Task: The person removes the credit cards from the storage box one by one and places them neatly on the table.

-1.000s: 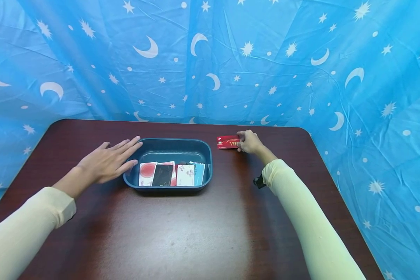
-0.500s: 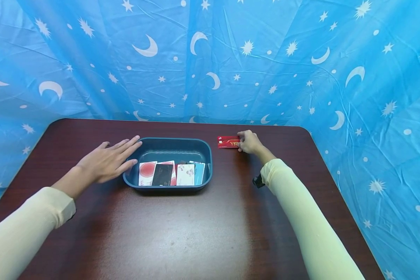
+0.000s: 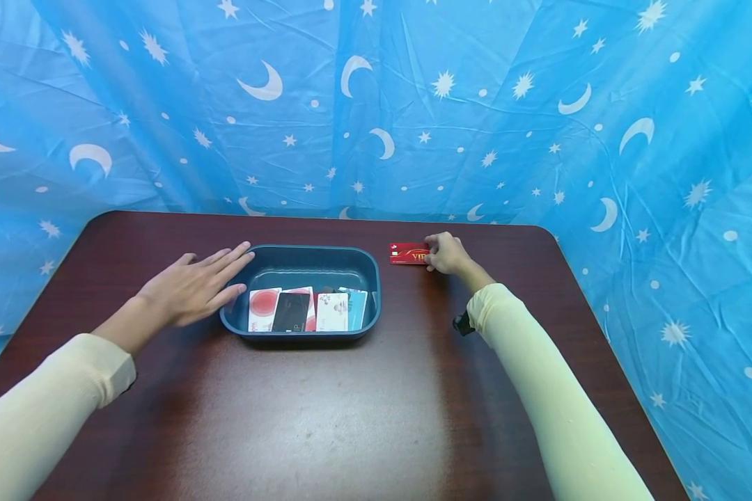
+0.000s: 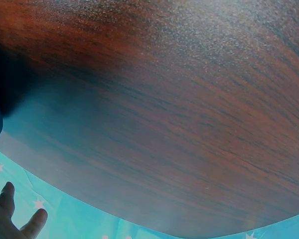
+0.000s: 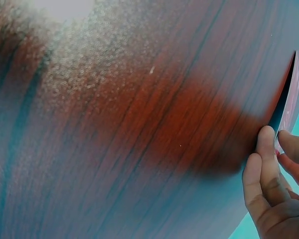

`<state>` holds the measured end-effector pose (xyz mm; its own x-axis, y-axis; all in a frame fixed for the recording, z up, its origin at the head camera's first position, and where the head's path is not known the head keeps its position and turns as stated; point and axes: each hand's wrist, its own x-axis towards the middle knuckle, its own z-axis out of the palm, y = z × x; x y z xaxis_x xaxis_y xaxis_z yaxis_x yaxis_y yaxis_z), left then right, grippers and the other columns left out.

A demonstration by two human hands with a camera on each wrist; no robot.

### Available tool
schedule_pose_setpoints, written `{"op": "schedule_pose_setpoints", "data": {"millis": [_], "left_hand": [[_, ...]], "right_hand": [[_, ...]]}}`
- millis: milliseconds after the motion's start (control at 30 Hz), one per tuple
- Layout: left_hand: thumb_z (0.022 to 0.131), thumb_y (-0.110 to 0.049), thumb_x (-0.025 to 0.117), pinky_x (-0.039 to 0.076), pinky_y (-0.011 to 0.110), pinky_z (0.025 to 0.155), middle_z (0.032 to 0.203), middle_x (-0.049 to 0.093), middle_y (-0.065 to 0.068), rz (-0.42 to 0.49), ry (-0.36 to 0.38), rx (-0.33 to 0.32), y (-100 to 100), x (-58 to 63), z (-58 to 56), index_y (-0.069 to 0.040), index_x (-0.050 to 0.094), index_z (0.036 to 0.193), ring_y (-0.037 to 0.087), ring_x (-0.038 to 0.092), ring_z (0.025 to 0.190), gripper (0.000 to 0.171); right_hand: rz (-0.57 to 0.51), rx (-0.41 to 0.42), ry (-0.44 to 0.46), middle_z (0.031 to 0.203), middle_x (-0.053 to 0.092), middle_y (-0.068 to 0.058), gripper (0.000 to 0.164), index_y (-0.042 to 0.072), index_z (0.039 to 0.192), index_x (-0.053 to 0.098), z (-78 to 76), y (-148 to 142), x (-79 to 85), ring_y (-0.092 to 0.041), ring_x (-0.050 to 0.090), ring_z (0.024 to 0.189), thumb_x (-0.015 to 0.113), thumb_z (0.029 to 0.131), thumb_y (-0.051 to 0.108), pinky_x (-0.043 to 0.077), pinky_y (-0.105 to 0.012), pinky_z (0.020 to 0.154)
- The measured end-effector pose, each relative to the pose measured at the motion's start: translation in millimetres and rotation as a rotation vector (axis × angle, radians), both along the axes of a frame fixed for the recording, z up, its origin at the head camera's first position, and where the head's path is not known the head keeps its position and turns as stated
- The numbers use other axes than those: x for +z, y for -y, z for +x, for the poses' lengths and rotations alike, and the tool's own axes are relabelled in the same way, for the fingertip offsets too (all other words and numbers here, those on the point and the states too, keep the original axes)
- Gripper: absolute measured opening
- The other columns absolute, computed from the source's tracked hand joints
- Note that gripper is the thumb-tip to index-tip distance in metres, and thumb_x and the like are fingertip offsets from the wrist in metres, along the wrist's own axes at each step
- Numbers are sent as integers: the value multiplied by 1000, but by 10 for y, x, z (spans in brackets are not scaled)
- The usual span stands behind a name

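My right hand (image 3: 449,255) pinches the right end of a red VIP card (image 3: 406,254) near the table's far edge. In the right wrist view, thumb and fingers grip the card (image 5: 290,107), which is tilted with a gap between it and the table. My left hand (image 3: 191,292) has its fingers straight and spread at the left rim of a dark blue plastic tray (image 3: 301,337). Inside that tray lean several cards: a black card (image 3: 290,313), a white card (image 3: 332,313), a light blue card (image 3: 357,309) and white cards with red circles (image 3: 264,311).
The dark brown wooden table (image 3: 326,424) has rounded far corners. A blue curtain (image 3: 376,104) with white moons and stars hangs behind it and along its sides. The tray stands left of the red card, a short gap between them.
Almost nothing differs. The right hand keeps its hold on the red card at the same spot, and the left hand stays at the tray's rim.
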<state>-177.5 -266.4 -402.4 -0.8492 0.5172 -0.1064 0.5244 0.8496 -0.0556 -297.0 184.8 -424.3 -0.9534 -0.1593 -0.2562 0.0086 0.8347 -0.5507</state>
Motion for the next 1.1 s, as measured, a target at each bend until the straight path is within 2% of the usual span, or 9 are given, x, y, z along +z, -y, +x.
{"op": "schedule_pose_setpoints", "data": {"millis": [367,700,900,1100], "left_hand": [[102,-49,44,32,69,106,164,21,16,15,1,5,2,-7,11,-9,25,158,39,39,141,71],[102,-49,44,32,69,106,163,22,17,21,0,3,-7,-12,4,-9,25,158,40,39,140,71],[102,-49,45,32,68,106,163,22,17,16,1,5,-8,-13,-2,-9,25,158,39,38,141,71],[102,-49,44,32,69,106,163,22,18,7,5,2,4,0,1,-8,25,158,40,38,141,71]], "right_hand": [[-3,0,-6,89,64,-15,48,-2,142,50,21,3,-2,-22,68,72,62,96,0,51,-29,70],[-5,15,17,98,62,-17,47,-1,142,50,29,-18,9,-21,66,74,61,96,0,56,-32,75],[-3,78,8,103,65,-21,49,1,144,48,19,-40,146,-29,69,84,60,96,-1,56,-41,85],[-65,194,-12,110,65,-22,52,-1,146,44,20,19,411,-37,70,92,62,97,5,56,-44,86]]}}
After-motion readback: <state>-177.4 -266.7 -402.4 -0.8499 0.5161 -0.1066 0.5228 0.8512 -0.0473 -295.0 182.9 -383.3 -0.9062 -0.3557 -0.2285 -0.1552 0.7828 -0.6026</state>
